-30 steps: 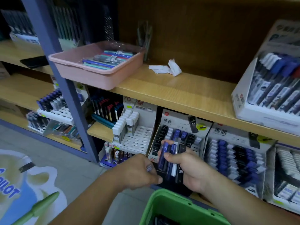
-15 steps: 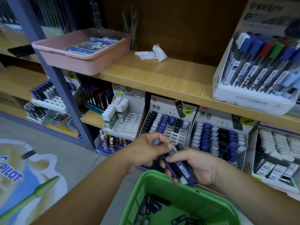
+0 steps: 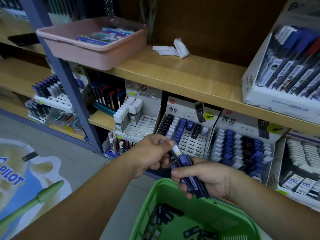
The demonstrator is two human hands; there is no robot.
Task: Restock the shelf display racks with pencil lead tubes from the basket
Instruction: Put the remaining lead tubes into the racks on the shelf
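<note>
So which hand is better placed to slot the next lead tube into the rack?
Left, probably. The left hand pinches a single black HB 07 tube just below the half-empty rack, while the right hand grips the bundle of tubes over the green basket.

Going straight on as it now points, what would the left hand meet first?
Likely the middle display rack, near its empty slots; the left hand aims there with a white-capped tube. Depth unclear.

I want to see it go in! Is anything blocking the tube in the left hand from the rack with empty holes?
Nothing visible blocks it. The left hand pinches the tube just in front of the rack, whose empty slots lie open; the right hand holds the other tubes lower down.
</note>
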